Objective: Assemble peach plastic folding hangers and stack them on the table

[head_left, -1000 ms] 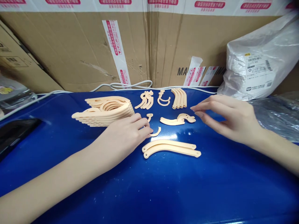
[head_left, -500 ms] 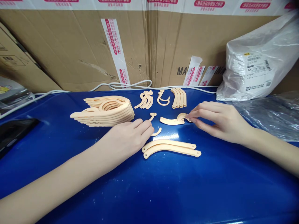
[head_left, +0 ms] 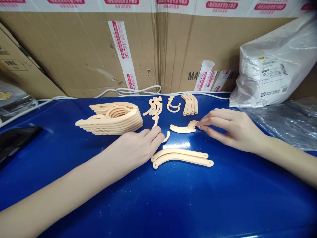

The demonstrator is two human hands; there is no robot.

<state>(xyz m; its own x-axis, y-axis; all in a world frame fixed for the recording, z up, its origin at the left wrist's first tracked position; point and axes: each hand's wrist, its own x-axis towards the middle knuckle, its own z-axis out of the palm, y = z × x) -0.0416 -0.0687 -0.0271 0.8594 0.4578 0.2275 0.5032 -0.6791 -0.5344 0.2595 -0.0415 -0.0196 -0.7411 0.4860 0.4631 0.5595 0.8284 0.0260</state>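
My left hand (head_left: 142, 143) is closed on a small beige plastic hook (head_left: 167, 135); its flat knob end and curved tip show past my fingers, the middle hidden. My right hand (head_left: 229, 129) pinches the right end of a beige curved piece (head_left: 193, 124), which lies against a short curved arm (head_left: 182, 128). Two long curved arms (head_left: 183, 159) with holed ends lie side by side in front. A stack of several beige looped hanger-like frames (head_left: 111, 124) sits left of my left hand.
Behind my hands lie a bunch of hooks (head_left: 155, 106), another hook (head_left: 174, 108) and a row of short arms (head_left: 190, 105). White cable (head_left: 138, 91) runs along the cardboard box (head_left: 86, 49). A plastic parcel (head_left: 266, 72) stands right; a black device (head_left: 19, 142) lies left.
The hook in my left hand has turned, its knob end swinging left and its curved tip shifting slightly left and up. My right hand has barely moved.
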